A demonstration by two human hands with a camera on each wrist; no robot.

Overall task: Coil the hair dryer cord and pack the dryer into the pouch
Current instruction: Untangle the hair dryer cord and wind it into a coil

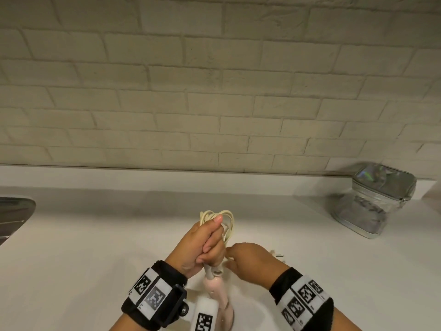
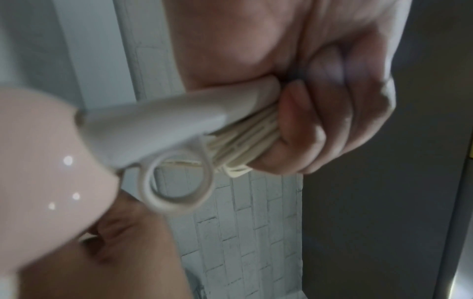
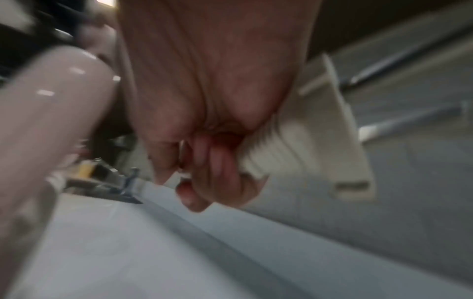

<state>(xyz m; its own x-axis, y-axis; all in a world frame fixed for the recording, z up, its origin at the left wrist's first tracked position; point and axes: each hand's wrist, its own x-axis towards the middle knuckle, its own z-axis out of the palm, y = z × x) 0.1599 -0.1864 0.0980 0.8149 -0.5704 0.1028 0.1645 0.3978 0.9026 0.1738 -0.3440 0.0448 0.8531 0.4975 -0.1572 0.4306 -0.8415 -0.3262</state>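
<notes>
A pink hair dryer (image 1: 218, 297) stands near the counter's front edge, its grey cord boot (image 2: 163, 121) pointing up. My left hand (image 1: 205, 244) grips the cream cord (image 1: 226, 220), coiled in several loops that stick out above the fist; the bundle (image 2: 245, 149) lies under my curled fingers. My right hand (image 1: 250, 261), just right of the dryer, pinches the cord's end by the cream plug (image 3: 320, 125), whose metal pins (image 1: 279, 255) poke out to the right. The silver pouch (image 1: 374, 199) stands far right by the wall, apart from both hands.
White counter (image 1: 95, 247) runs back to a low ledge and a pale brick wall (image 1: 214, 91). A steel sink edge (image 1: 14, 211) shows at the far left. A tap (image 3: 128, 182) appears blurred in the right wrist view.
</notes>
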